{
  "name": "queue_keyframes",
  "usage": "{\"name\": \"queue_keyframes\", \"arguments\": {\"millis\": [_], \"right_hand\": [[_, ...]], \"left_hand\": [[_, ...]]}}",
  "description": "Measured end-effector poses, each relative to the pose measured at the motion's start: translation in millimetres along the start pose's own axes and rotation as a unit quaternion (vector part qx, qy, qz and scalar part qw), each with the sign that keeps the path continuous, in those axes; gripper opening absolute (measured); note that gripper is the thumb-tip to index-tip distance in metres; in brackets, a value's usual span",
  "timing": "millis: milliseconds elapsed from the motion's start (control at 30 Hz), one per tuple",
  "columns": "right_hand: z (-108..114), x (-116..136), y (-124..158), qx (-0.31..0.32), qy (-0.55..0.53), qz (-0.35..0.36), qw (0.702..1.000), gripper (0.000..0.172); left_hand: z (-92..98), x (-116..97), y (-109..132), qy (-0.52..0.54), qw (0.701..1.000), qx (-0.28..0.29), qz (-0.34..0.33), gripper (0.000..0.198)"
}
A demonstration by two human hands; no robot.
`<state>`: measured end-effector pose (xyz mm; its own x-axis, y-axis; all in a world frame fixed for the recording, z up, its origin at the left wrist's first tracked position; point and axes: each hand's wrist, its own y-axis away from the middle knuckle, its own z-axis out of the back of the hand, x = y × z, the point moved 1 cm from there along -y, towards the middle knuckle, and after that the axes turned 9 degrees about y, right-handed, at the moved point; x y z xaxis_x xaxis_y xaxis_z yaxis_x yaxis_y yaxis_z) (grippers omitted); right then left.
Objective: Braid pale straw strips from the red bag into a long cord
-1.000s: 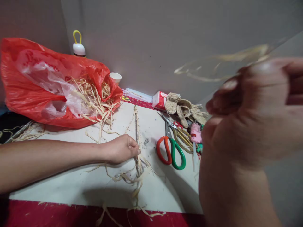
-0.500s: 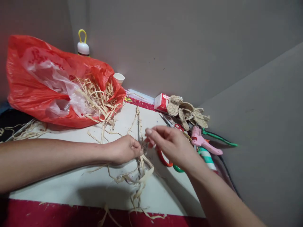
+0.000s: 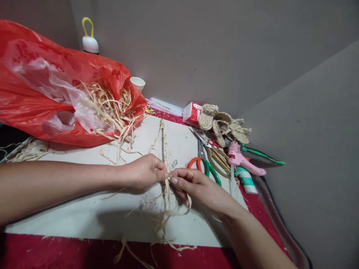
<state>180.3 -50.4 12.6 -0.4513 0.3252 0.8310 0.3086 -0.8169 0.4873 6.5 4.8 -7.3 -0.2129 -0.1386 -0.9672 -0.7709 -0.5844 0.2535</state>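
Note:
A thin braid of pale dried fibre strips (image 3: 165,144) lies lengthwise on the white board (image 3: 117,220), its loose ends trailing toward the red front edge. My left hand (image 3: 148,172) pinches the braid from the left, about halfway down. Close against it, my right hand (image 3: 193,183) has thumb and forefinger closed on a fibre strip, and that strip loops out below its fingers. The fingertips of both hands nearly touch over the braid. A dark thin line runs alongside the braid; what it is I cannot tell.
At left, a red plastic bag (image 3: 58,101) spills fibre strips (image 3: 112,108). To the right lie scissors with orange and green handles (image 3: 206,164), brass-coloured scissors (image 3: 218,160), a pink glue gun (image 3: 244,162) and woven fibre pieces (image 3: 224,125). A white cup (image 3: 137,83) stands behind.
My right hand has come down and left to meet my left hand at the braid, and now pinches a strip. The view has shifted slightly, showing more of the scissors.

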Motion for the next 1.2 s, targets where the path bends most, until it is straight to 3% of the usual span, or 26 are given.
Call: {"name": "queue_keyframes", "arguments": {"millis": [200,400,533,667,733,800,933,1033,1100,1200], "right_hand": [[-2,2,3,-0.026,0.086,0.017,0.996,0.037],[-19,4,5,-0.053,-0.114,-0.059,0.990,0.031],[-37,8,10,-0.104,-0.142,-0.029,0.984,0.032],[-51,13,13,-0.191,0.020,0.008,0.981,0.032],[-55,14,13,-0.251,0.167,0.058,0.952,0.032],[-57,14,13,-0.291,0.317,0.093,0.898,0.030],[-64,15,14,-0.332,0.559,0.119,0.751,0.020],[-70,19,14,-0.354,0.656,0.128,0.654,0.011],[-75,22,12,-0.352,0.682,0.121,0.630,0.006],[-84,24,9,-0.346,0.695,0.110,0.620,0.006]], "left_hand": [[0.7,-4,2,-0.100,0.994,0.010,-0.052,0.026],[1.3,-10,4,-0.200,0.974,-0.014,-0.105,0.023],[0.4,-8,1,-0.062,0.997,0.026,-0.034,0.024],[-2.7,-8,1,0.131,0.990,0.036,0.029,0.025],[-4.4,-9,3,0.189,0.980,0.020,0.058,0.023],[-5.9,-10,5,0.216,0.972,-0.002,0.088,0.022],[-8.7,-10,7,0.249,0.963,-0.018,0.098,0.024],[-10.7,-10,9,0.248,0.963,-0.042,0.093,0.025],[-12.1,-9,10,0.236,0.965,-0.056,0.096,0.027],[-14.0,-8,11,0.211,0.969,-0.058,0.111,0.030]]}}
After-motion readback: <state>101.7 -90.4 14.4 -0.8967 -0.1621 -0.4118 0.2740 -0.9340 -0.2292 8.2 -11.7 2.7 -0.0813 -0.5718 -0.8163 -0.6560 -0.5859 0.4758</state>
